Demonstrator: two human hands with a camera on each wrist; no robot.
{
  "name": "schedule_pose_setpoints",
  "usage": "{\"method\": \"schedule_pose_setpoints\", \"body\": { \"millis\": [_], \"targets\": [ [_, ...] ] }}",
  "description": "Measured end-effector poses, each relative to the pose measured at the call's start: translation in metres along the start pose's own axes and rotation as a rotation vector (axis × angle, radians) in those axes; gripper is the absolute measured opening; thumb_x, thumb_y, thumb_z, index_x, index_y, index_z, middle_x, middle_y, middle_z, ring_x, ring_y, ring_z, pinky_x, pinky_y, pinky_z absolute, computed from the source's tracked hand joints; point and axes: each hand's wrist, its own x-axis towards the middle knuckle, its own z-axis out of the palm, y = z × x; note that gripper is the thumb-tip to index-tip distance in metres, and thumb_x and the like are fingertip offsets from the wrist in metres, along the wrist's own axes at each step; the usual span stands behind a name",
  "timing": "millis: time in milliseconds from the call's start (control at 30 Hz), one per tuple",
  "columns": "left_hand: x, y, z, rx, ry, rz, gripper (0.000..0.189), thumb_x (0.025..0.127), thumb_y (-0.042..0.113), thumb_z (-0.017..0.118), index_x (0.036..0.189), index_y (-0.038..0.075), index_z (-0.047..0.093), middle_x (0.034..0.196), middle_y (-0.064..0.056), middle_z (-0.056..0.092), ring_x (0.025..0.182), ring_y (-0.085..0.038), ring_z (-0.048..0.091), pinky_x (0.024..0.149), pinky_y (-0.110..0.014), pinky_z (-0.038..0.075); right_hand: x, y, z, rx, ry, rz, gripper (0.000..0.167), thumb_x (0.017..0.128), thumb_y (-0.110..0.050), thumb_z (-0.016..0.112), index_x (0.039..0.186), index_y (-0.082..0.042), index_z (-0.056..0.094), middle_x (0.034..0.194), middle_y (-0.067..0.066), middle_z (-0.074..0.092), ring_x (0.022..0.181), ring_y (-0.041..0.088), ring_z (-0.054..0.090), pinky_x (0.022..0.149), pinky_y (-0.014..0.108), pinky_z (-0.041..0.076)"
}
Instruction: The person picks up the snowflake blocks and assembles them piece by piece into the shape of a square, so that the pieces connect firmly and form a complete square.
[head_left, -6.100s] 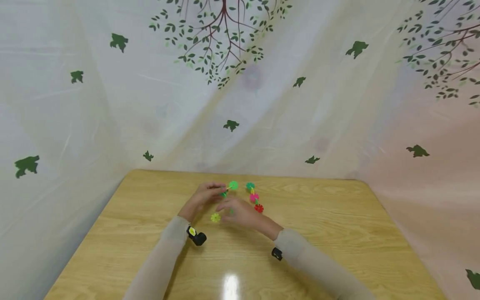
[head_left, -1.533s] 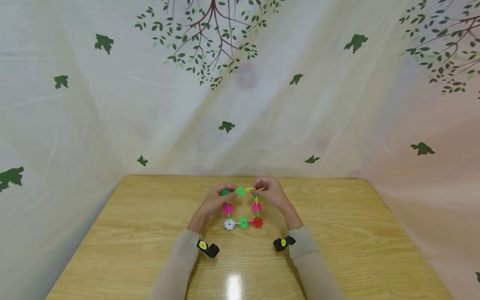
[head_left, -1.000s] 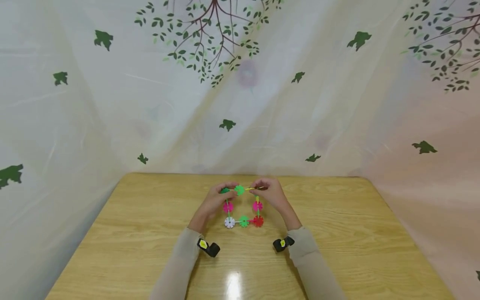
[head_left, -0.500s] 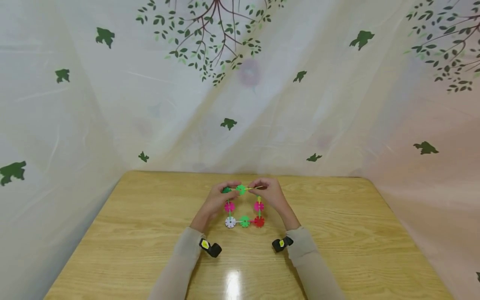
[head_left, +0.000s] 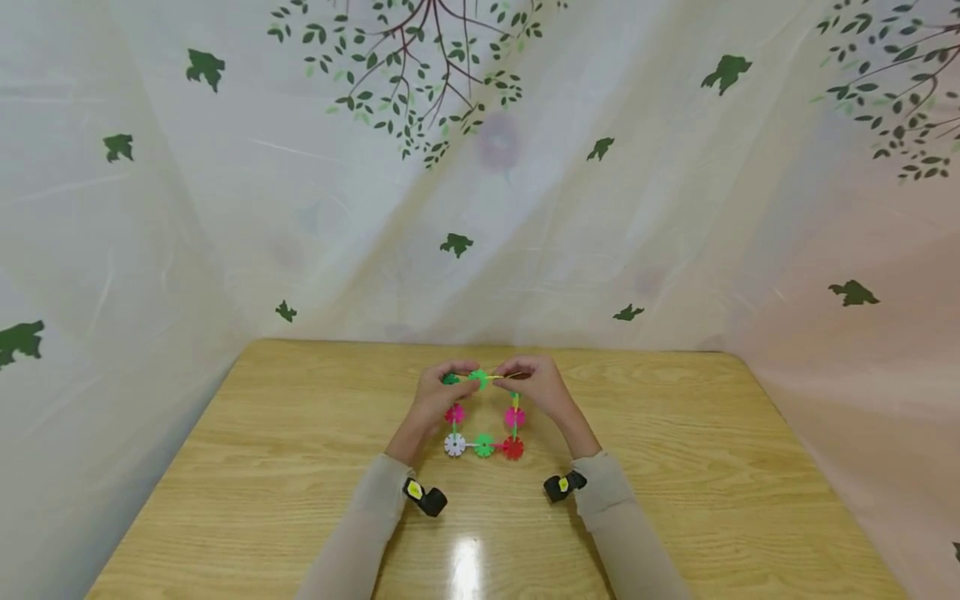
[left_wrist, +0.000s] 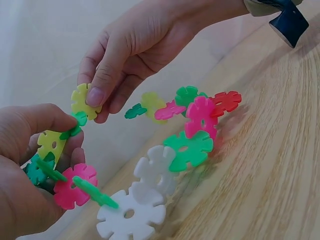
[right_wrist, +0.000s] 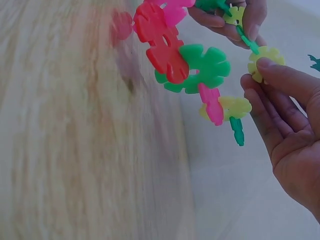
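A chain of flower-shaped interlocking plastic discs curves between both hands in an open ring. Its near side has a white disc (head_left: pixel 454 445), a green disc (head_left: pixel 483 445) and a red disc (head_left: pixel 513 447). My left hand (head_left: pixel 433 398) grips the far left part, with thumb and finger at a bright green disc (head_left: pixel 477 380). Between thumb and fingers my right hand (head_left: pixel 543 387) pinches a yellow disc (right_wrist: pixel 273 56), seen edge-on from the head. Yellow and green discs touch; how deeply they are slotted I cannot tell. The chain's other end, a dark green disc (right_wrist: pixel 237 131), hangs free below my right hand.
The wooden table (head_left: pixel 675 467) lies under both arms. A pale curtain (head_left: pixel 360 233) printed with leaves and branches stands behind its far edge. Black wrist cameras (head_left: pixel 426 497) are strapped over both sleeves.
Since the oldest frame, the chain has come round into a ring shape between my hands. Over the last second and a half, the yellow disc turned edge-on; the hands barely moved.
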Motion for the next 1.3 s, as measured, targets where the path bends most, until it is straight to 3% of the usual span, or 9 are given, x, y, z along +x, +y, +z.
{"method": "schedule_pose_setpoints", "body": {
  "millis": [200,267,500,733,1067,1300],
  "targets": [
    [0.000,0.001,0.003,0.010,0.006,-0.022,0.028,0.086,-0.005,0.073,0.114,-0.007,0.070,0.098,-0.009,0.069,0.079,-0.009,0.064,0.072,-0.020,0.058,0.002,0.009,0.000,0.037,0.002,-0.002,0.009,0.088,0.004,0.075,0.093,0.011,0.075,0.101,0.031,0.073,0.079,0.008,0.070,0.070,0.020,0.058],
    [0.000,0.000,0.003,0.010,0.004,-0.033,0.029,0.086,-0.006,0.073,0.115,-0.007,0.070,0.097,-0.008,0.068,0.080,-0.009,0.064,0.072,-0.019,0.057,0.002,0.011,-0.001,0.050,-0.004,0.009,0.008,0.088,0.005,0.075,0.093,0.012,0.075,0.103,0.032,0.072,0.078,0.005,0.070,0.071,0.026,0.060],
    [-0.002,0.001,0.003,0.032,-0.001,-0.045,0.027,0.087,-0.003,0.074,0.113,-0.004,0.071,0.098,-0.008,0.068,0.082,-0.010,0.065,0.076,-0.024,0.059,0.000,0.007,-0.002,0.069,-0.020,-0.005,0.008,0.087,0.007,0.074,0.093,0.013,0.075,0.101,0.031,0.073,0.084,0.028,0.075,0.072,0.033,0.062],
    [-0.004,0.003,0.003,0.053,-0.030,-0.039,0.028,0.088,-0.002,0.072,0.115,-0.003,0.070,0.102,-0.009,0.068,0.085,-0.012,0.063,0.077,-0.023,0.058,-0.001,0.004,-0.004,0.082,-0.021,-0.006,0.007,0.087,0.010,0.073,0.091,0.016,0.073,0.100,0.032,0.073,0.083,0.026,0.075,0.075,0.051,0.062],
    [-0.003,0.002,0.000,0.062,-0.079,-0.062,0.031,0.088,-0.003,0.071,0.119,-0.006,0.068,0.103,-0.007,0.066,0.089,-0.014,0.062,0.080,-0.023,0.058,0.000,0.011,-0.003,0.129,-0.030,-0.020,0.003,0.086,0.013,0.073,0.085,0.012,0.075,0.096,0.033,0.072,0.078,0.015,0.075,0.068,0.033,0.062],
    [-0.004,0.005,0.001,0.065,-0.089,-0.057,0.030,0.088,-0.001,0.071,0.118,-0.004,0.069,0.103,-0.007,0.066,0.090,-0.015,0.062,0.081,-0.024,0.058,0.007,0.036,0.000,0.165,0.005,-0.048,0.023,0.083,0.016,0.074,0.078,-0.005,0.080,0.092,0.033,0.072,0.074,0.011,0.074,0.064,0.028,0.061]
  ]
}}
